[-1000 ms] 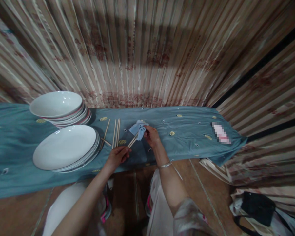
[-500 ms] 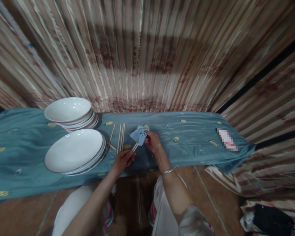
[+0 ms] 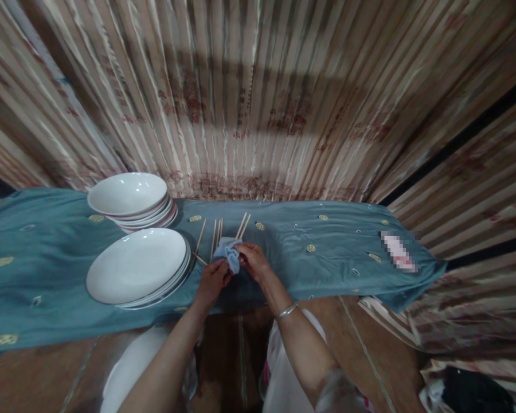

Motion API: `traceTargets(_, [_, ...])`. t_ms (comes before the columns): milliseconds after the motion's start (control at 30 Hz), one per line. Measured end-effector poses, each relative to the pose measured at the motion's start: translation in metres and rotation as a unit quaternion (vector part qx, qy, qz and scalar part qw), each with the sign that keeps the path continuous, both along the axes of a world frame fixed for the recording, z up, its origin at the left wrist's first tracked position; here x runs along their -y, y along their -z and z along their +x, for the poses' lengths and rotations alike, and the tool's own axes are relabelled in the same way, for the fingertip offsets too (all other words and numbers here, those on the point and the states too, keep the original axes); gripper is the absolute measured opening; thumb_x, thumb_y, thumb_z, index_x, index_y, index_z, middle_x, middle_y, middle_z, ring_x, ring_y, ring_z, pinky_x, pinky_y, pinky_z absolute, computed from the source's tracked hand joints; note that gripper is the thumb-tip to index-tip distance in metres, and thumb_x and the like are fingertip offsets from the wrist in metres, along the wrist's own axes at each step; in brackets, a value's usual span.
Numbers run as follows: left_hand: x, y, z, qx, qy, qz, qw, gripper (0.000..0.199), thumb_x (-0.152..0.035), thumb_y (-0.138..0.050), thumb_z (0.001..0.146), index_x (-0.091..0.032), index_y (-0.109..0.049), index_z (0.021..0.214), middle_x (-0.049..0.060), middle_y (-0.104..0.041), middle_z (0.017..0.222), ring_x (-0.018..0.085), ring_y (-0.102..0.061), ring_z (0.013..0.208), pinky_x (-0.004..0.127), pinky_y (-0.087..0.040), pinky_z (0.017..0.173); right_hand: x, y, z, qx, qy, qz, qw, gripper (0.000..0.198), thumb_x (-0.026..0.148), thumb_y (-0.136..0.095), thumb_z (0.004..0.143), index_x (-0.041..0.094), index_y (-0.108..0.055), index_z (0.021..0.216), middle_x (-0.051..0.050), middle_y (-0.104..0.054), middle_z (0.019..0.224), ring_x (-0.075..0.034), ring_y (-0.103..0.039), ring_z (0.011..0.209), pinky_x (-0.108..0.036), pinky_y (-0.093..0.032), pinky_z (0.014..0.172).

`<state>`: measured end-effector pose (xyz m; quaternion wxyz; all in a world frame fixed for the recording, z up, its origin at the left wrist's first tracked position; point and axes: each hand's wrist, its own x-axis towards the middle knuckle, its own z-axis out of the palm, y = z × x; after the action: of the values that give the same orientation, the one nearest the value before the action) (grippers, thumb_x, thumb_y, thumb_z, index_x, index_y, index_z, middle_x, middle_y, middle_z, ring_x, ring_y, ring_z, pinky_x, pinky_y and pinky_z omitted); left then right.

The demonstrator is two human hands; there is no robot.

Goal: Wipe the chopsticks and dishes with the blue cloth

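In the head view, the person's left grip (image 3: 212, 280) is curled in, its fingertips pinching the near left side of a blue cloth (image 3: 227, 251); whether it also has hold of the sticks inside is hidden. The right grip (image 3: 251, 261) is closed to a pinch on the cloth's right side. 2 chopsticks (image 3: 243, 225) poke out beyond the cloth, slanting away from the person, their near ends covered. Cloth and chopsticks are above the tabletop (image 3: 335, 275), just right of several loose sticks (image 3: 201, 234). Farther left are stacked plates (image 3: 136, 267), with stacked bowls (image 3: 128, 195) behind them.
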<state>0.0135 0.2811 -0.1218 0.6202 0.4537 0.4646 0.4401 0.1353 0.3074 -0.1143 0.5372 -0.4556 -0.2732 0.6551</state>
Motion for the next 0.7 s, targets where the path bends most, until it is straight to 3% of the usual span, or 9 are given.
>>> traceTargets(367, [0.004,-0.009,-0.007,0.014,-0.031,-0.044,0.998,0.037,-0.05,-0.065,0.061,-0.016,-0.052,0.059,-0.007,-0.04,0.049,0.004,-0.029,0.042,0.018,-0.02,0.041,0.002,-0.003,-0.017,0.036,0.001,-0.002,0.999,0.02,0.032,-0.071,0.051,0.017,-0.058,0.051,0.009,-0.043,0.037,-0.003,-0.03,0.036,-0.02,-0.019,0.039])
traceTargets(700, [0.015,-0.014,-0.028,-0.011,-0.015,-0.027,0.999,0.032,-0.046,-0.057,0.071,-0.016,-0.053,0.058,-0.006,-0.039,0.043,0.006,-0.03,0.04,0.02,-0.02,0.042,0.004,0.0,-0.036,0.053,0.012,0.001,0.999,0.013,0.03,-0.067,0.055,0.018,-0.061,0.053,0.009,-0.046,0.04,-0.004,-0.033,0.038,-0.02,-0.022,0.04])
